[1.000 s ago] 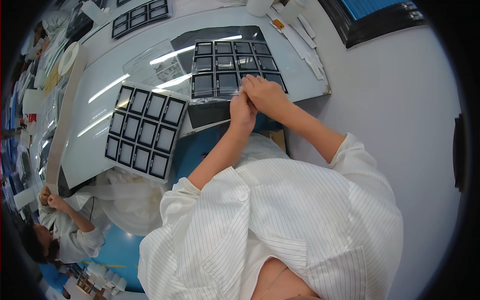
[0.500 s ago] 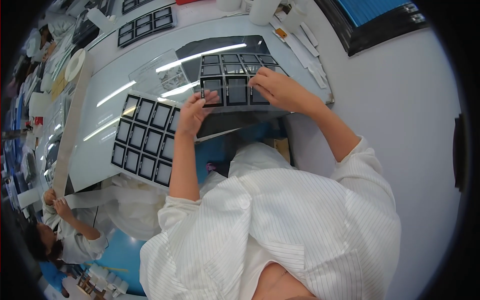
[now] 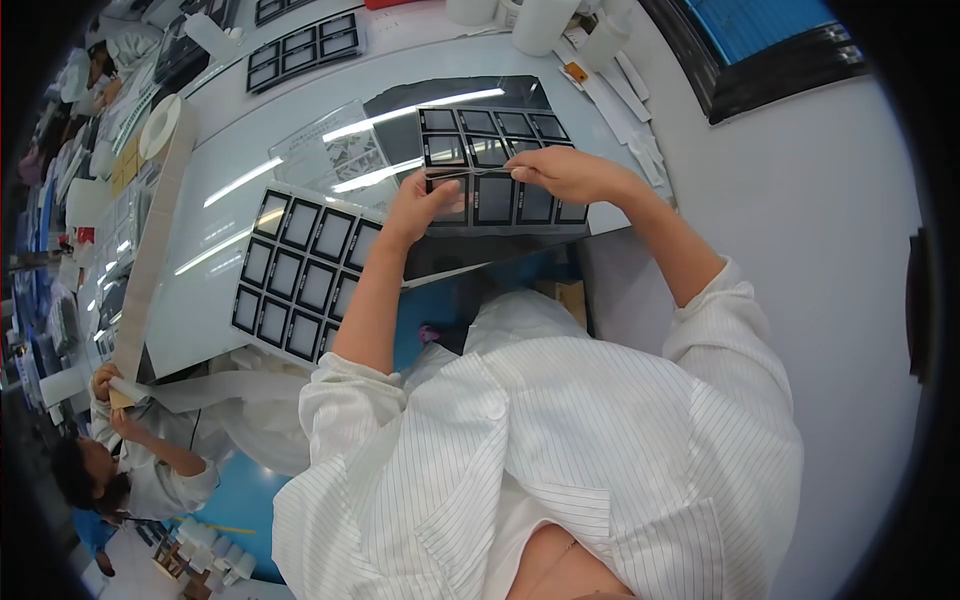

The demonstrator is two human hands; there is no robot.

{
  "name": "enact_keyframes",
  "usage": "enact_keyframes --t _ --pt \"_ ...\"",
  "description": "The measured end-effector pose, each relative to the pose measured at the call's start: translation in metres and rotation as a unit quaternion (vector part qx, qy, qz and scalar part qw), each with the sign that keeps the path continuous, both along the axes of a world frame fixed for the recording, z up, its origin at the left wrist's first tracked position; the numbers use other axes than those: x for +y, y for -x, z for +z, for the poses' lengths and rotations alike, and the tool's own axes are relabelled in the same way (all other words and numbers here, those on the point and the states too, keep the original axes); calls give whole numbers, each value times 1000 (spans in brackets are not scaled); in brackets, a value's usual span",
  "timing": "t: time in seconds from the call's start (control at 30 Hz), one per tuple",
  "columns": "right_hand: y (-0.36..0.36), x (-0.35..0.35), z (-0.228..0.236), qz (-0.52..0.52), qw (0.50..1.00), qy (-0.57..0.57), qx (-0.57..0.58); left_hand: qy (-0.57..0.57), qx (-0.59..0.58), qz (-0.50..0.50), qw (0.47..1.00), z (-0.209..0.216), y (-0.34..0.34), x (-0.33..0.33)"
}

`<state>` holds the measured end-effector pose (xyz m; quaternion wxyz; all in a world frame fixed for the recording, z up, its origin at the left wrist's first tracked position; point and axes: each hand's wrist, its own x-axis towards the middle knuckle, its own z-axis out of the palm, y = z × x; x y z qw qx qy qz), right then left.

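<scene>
A sheet of black-framed rectangular panels [image 3: 492, 200] lies on dark material at the near edge of the glass-topped table. Over its middle, a thin clear film [image 3: 470, 173] shows as a pale line running between my hands. My right hand [image 3: 565, 173] is closed, thumb and fingertips pinching the film's right end. At the left end, my left hand [image 3: 422, 208] has its thumb and fingers bent around the film, over the sheet's left side. Some of its fingers are blurred. A second sheet of black-framed panels [image 3: 297, 270] lies to the left, partly behind my left forearm.
Another framed sheet [image 3: 305, 52] lies at the far left. White bottles [image 3: 540, 25] and pale strips [image 3: 615, 95] stand and lie at the far right. A tape roll [image 3: 160, 125] is on the left. A co-worker's hands [image 3: 120, 400] work at lower left.
My left hand has moved right and closed in over the sheet's left side. A pale film edge now stretches between my hands. My right hand has turned flatter.
</scene>
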<state>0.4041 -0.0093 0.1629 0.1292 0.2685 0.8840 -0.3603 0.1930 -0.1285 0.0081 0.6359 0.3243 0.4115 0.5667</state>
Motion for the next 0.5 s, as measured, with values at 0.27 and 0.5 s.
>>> enact_keyframes --t 0.27,0.5 --pt "8 4 0 37 998 32 -43 61 -34 0 998 9 -3 -22" --pt "19 -18 20 55 997 23 -45 144 -47 -6 988 30 0 -6"
